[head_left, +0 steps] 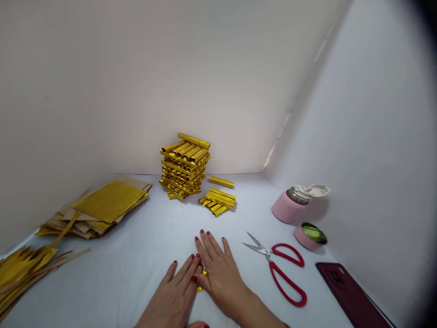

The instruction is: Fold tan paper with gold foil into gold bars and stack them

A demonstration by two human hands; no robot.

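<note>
My left hand [175, 289] and my right hand [220, 273] lie side by side at the bottom centre, fingers stretched out and palms down on the white surface. Between them a small piece of shiny gold foil [200, 288] peeks out, mostly hidden under the fingers. Beyond my hands is a small pile of folded gold strips [220, 198], with a single gold strip [221, 182] behind it. A tall crosswise stack of gold strips [184, 168] rises further back. Red-handled scissors [268, 253] lie with blades apart to the right of my right hand.
Gold and brown paper sheets [109, 200] are piled at the left, with cut paper strips [27, 273] nearer. At the right are a pink container [287, 208] with a white lid raised, a pink round bowl [309, 237] holding something green, and a dark red phone [348, 291].
</note>
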